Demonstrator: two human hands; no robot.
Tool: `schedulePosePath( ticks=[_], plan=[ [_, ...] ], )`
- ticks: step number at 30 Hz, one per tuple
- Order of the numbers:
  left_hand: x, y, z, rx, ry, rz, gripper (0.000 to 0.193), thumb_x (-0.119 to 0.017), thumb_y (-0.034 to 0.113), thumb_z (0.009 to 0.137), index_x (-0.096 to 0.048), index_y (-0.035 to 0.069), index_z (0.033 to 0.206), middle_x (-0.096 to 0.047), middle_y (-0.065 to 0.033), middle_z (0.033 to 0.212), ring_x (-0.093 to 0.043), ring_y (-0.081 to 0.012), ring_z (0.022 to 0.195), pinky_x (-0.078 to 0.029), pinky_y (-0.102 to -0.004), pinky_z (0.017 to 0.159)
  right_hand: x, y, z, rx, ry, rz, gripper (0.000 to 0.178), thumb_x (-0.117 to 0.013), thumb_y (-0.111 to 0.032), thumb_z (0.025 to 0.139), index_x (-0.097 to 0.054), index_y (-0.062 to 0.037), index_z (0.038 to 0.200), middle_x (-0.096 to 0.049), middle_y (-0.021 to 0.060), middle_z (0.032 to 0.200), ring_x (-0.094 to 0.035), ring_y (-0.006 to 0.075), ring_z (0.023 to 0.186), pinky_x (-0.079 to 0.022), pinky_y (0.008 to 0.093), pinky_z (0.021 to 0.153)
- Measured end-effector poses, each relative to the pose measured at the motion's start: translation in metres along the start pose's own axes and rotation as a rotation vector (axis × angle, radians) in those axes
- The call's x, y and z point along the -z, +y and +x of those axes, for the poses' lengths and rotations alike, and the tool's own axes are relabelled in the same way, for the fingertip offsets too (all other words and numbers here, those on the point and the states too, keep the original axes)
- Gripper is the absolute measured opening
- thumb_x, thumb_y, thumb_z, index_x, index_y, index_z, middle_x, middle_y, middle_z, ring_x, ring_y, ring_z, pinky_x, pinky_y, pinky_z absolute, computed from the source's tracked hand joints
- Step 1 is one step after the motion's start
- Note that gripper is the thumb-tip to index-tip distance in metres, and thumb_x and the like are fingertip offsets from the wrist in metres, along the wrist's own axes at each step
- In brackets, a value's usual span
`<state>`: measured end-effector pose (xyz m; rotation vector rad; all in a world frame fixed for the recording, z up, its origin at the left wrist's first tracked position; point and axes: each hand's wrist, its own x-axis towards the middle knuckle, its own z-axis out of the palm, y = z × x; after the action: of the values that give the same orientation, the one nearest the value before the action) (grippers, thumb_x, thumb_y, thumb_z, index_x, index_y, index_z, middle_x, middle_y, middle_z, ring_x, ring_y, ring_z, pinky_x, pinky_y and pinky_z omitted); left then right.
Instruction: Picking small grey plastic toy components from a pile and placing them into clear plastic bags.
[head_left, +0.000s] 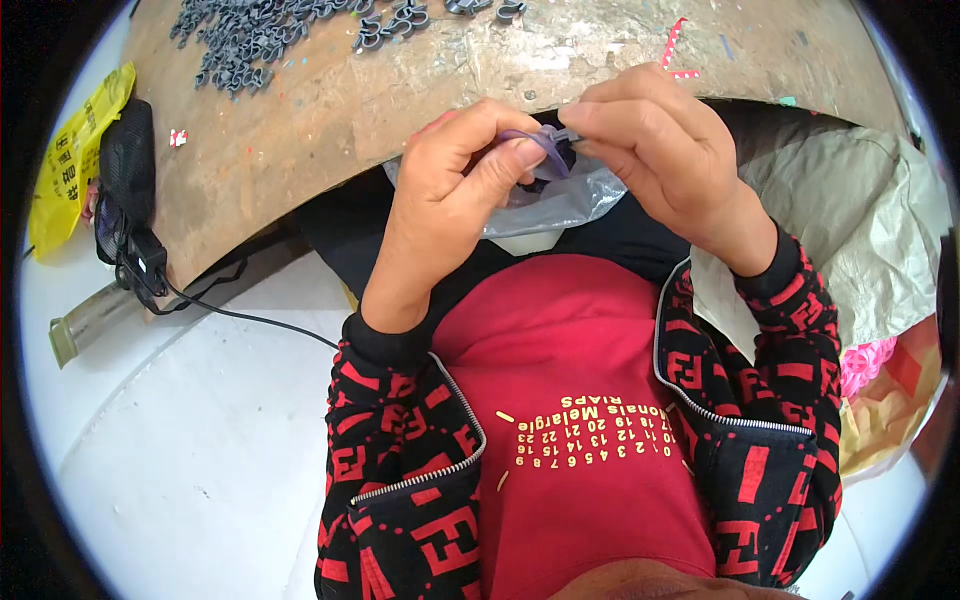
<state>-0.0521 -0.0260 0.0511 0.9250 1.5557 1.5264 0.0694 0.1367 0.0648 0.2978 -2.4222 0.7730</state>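
My left hand [455, 180] is closed, its thumb and forefinger pinching a small curved purple plastic piece [556, 160] just over the near edge of the table. From the other side my right hand [665, 140] comes in with its fingertips pressed together on a small grey part [571, 135] that meets the purple piece. The fingers cover much of both, so I cannot tell exactly how they join. Below the hands, a clear plastic bag [590, 205] lies open over my lap, with some dark shapes inside.
Many dark grey curved plastic clips [250, 40] lie heaped on the worn wooden table [330, 120] at the far left. A bent red dotted strip [672, 48] sits far right. To the left are a yellow bag [75, 160] and a black cable [250, 318]; right, a beige sack [840, 230].
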Motion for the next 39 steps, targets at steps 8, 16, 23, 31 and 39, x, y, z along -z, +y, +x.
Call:
schedulePosePath(
  ticks=[8, 16, 23, 31, 39],
  plan=[
    [0.01, -0.011, 0.007, 0.287, -0.245, -0.373, 0.018, -0.057, 0.023, 0.087, -0.059, 0.005, 0.086, -0.053, 0.0015, 0.067, -0.04, -0.0031, 0.055, -0.032, -0.0174, 0.05, 0.005, 0.016, 0.008, 0.392, -0.12, -0.174, 0.032, -0.065, -0.001, 0.063, -0.059, 0.0024, 0.094, -0.058, 0.0111, 0.085, -0.054, 0.0216, 0.065, -0.045, 0.0312, 0.06],
    [0.018, -0.006, 0.009, 0.269, -0.194, -0.208, 0.018, -0.057, 0.022, 0.088, -0.059, 0.004, 0.087, -0.053, 0.0014, 0.068, -0.041, -0.0025, 0.056, -0.032, -0.0175, 0.05, 0.0, 0.012, 0.004, -0.117, -0.186, 0.277, 0.024, -0.064, -0.005, 0.074, -0.059, 0.0014, 0.097, -0.057, 0.0104, 0.089, -0.056, 0.02, 0.078, -0.044, 0.0278, 0.069],
    [0.013, -0.007, 0.005, 0.195, -0.112, -0.189, 0.014, -0.058, 0.016, 0.086, -0.059, 0.002, 0.087, -0.055, -0.0003, 0.068, -0.047, -0.0065, 0.059, -0.037, -0.0202, 0.053, -0.011, 0.009, -0.001, -0.662, -0.175, 0.956, 0.017, -0.057, -0.013, 0.087, -0.052, 0.0002, 0.097, -0.055, 0.0052, 0.085, -0.053, 0.0099, 0.073, -0.044, 0.0216, 0.064],
    [0.009, -0.01, 0.006, -0.387, 0.031, 0.393, 0.01, -0.061, 0.004, 0.076, -0.059, 0.004, 0.086, -0.054, -0.0081, 0.07, -0.052, -0.0228, 0.059, -0.04, -0.0278, 0.054, -0.03, 0.0, -0.013, -0.838, -0.104, 1.323, 0.023, -0.055, -0.021, 0.089, -0.042, -0.0037, 0.098, -0.054, 0.0051, 0.074, -0.046, 0.0067, 0.048, -0.04, 0.0196, 0.054],
    [0.017, -0.002, 0.008, -0.448, -0.079, 0.495, 0.009, -0.06, 0.004, 0.077, -0.059, 0.004, 0.085, -0.053, -0.0077, 0.069, -0.052, -0.0242, 0.061, -0.041, -0.0298, 0.052, -0.024, 0.008, -0.007, -0.771, -0.198, 1.413, 0.024, -0.056, -0.025, 0.089, -0.042, -0.0056, 0.096, -0.052, 0.0023, 0.071, -0.038, 0.0035, 0.044, -0.031, 0.0176, 0.045]
  ],
)
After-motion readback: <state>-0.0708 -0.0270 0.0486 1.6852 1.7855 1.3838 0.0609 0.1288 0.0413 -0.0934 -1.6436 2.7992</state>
